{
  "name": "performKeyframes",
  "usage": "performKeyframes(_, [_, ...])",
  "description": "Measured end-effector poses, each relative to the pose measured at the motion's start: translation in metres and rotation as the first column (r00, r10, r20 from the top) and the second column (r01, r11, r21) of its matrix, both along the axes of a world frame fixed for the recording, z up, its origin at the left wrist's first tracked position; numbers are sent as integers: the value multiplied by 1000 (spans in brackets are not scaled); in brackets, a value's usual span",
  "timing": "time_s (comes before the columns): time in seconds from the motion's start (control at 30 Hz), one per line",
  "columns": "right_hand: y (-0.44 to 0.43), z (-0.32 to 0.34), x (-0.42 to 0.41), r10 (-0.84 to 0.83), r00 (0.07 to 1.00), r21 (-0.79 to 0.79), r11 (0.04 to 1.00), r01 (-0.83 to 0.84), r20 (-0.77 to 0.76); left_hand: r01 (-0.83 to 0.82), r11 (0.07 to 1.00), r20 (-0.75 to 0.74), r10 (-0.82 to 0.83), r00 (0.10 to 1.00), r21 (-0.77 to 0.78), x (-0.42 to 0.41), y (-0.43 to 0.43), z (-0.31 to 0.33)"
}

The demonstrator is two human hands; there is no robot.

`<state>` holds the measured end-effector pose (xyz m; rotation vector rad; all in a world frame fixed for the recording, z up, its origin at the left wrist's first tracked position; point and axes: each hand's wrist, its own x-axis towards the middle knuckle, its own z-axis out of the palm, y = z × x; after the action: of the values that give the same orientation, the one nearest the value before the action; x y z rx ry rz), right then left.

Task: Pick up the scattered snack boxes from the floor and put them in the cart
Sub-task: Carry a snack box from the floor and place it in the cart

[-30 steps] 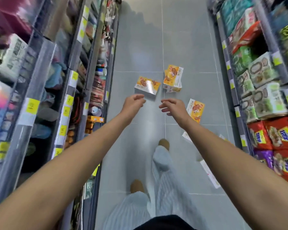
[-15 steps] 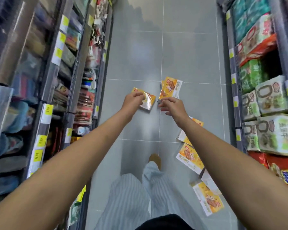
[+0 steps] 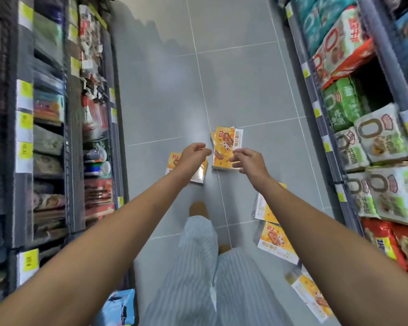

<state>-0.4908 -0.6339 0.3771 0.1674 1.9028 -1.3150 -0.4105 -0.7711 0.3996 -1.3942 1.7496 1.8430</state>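
Head view shows the pickup step: left hand and right hand, loosely curled and empty, hover over boxes; next, each should grip one.

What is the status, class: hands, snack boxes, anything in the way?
Left hand loose, empty, over one box. Right hand at middle boxes, grip unclear. More boxes on floor, right side. Cart not in view.
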Motion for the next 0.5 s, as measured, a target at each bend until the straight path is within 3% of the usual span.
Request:
performKeyframes(0.23, [-5, -75, -56, -130, 991, 116, 985, 129, 3, 171, 984, 51, -173, 984, 52, -76, -17, -63])
performKeyframes(0.5, [1, -178, -123, -244, 969, 170, 957, 235, 29, 144, 988, 77, -148, 986, 58, -155, -1, -158])
